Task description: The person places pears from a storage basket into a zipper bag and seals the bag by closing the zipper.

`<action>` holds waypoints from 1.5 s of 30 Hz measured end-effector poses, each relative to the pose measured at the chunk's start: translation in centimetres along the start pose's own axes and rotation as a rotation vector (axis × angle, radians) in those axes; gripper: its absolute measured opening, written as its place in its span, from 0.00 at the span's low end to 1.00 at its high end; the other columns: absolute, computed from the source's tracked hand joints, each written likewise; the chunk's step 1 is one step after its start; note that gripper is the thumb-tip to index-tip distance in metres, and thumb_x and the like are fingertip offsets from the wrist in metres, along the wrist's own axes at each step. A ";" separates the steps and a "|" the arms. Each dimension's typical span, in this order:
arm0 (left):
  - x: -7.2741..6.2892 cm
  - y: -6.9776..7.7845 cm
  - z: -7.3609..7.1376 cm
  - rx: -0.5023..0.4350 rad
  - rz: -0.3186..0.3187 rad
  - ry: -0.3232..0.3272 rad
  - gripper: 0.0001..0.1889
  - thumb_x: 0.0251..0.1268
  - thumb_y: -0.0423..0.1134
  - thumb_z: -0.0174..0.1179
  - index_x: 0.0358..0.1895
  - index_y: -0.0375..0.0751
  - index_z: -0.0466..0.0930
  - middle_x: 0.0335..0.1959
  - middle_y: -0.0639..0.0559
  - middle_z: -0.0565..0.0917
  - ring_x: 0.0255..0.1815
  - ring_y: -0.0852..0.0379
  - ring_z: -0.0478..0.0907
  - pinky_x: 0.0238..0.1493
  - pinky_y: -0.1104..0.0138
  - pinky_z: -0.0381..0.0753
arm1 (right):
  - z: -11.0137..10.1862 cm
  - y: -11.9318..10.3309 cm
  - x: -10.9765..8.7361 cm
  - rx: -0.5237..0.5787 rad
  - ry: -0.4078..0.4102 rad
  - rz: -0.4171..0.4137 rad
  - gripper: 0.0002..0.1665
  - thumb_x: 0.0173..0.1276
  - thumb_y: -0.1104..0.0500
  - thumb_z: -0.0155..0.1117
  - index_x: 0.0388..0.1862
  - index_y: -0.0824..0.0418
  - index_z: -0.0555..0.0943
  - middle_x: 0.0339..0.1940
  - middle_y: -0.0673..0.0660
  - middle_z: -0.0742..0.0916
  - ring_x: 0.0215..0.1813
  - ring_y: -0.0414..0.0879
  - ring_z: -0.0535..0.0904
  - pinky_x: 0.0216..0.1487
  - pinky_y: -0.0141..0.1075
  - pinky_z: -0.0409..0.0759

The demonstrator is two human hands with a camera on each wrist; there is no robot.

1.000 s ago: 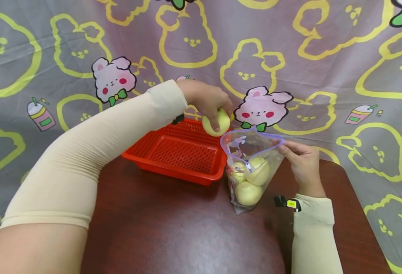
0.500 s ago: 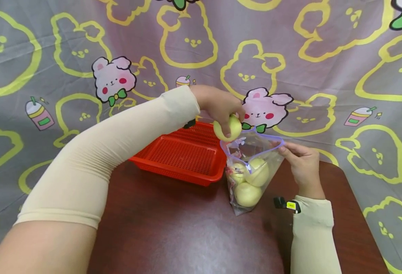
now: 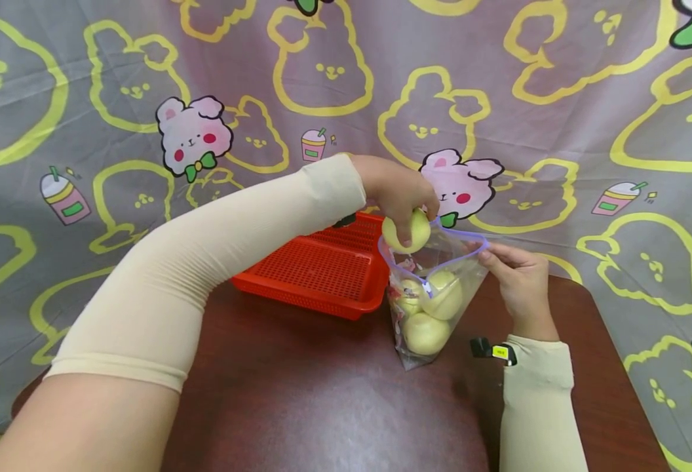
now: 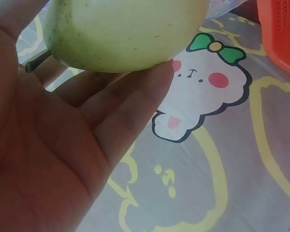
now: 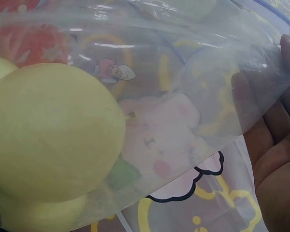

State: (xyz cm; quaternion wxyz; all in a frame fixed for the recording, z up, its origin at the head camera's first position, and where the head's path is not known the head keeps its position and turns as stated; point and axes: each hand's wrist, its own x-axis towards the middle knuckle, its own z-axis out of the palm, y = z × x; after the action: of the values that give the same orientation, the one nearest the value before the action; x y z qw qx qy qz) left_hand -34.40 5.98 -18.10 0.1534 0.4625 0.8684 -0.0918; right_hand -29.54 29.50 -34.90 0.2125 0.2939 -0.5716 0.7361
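Note:
My left hand (image 3: 402,190) grips a pale yellow pear (image 3: 412,231) from above, over the mouth of a clear zip bag (image 3: 470,275) with a purple rim. In the left wrist view the speckled pear (image 4: 125,34) shows its dark stem, with fingers curled beneath it. My right hand (image 3: 519,278) pinches the bag's right corner and keeps the mouth spread. Several pears (image 3: 427,333) lie inside the bag. In the right wrist view a large pear (image 5: 53,130) shows through the plastic, and my right hand (image 5: 280,159) is at the bag's edge.
A red perforated plastic basket (image 3: 316,275) stands left of the bag, partly hidden behind my left forearm; the part in sight shows its bare mesh floor. Both are on a dark brown table (image 3: 299,387). A patterned cloth (image 3: 322,65) hangs behind.
My left hand has carried the pear rightward and slightly down, from above the basket's right edge to the bag's mouth. My right hand and the bag have barely moved.

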 end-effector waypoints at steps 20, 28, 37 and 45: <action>2.8 0.7 0.9 0.042 0.011 -0.029 0.31 0.53 0.53 0.71 0.61 0.50 0.76 0.57 0.56 0.75 0.51 0.58 0.69 0.51 0.69 0.70 | -0.2 -0.4 -0.1 -0.017 -0.020 0.018 0.12 0.61 0.80 0.61 0.44 0.85 0.79 0.38 0.64 0.88 0.43 0.51 0.86 0.48 0.36 0.80; 3.4 0.8 1.5 0.064 0.010 -0.014 0.33 0.53 0.55 0.71 0.63 0.50 0.76 0.57 0.58 0.76 0.52 0.60 0.69 0.54 0.69 0.69 | -0.5 -0.2 0.0 -0.031 -0.026 0.021 0.12 0.62 0.79 0.61 0.44 0.86 0.78 0.38 0.64 0.88 0.44 0.51 0.86 0.47 0.36 0.80; 3.3 1.2 2.0 0.043 0.047 0.001 0.30 0.52 0.57 0.71 0.59 0.51 0.81 0.48 0.59 0.80 0.46 0.59 0.73 0.47 0.68 0.73 | -0.5 -0.2 0.1 -0.059 -0.027 0.013 0.12 0.62 0.79 0.62 0.44 0.85 0.79 0.38 0.64 0.88 0.43 0.51 0.86 0.48 0.37 0.80; 3.8 1.3 2.8 0.028 0.078 0.005 0.28 0.54 0.54 0.70 0.59 0.49 0.81 0.47 0.59 0.80 0.45 0.60 0.73 0.46 0.69 0.72 | -0.5 -0.3 0.0 -0.059 -0.034 0.018 0.12 0.62 0.79 0.61 0.44 0.86 0.78 0.39 0.63 0.88 0.44 0.51 0.86 0.49 0.37 0.80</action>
State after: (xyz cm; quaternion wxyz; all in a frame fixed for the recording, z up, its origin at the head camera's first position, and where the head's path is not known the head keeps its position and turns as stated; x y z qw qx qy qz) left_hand -34.76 8.78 -22.05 0.1483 0.4982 0.8488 -0.0969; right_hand -29.43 30.02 -34.74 0.2047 0.2951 -0.5990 0.7156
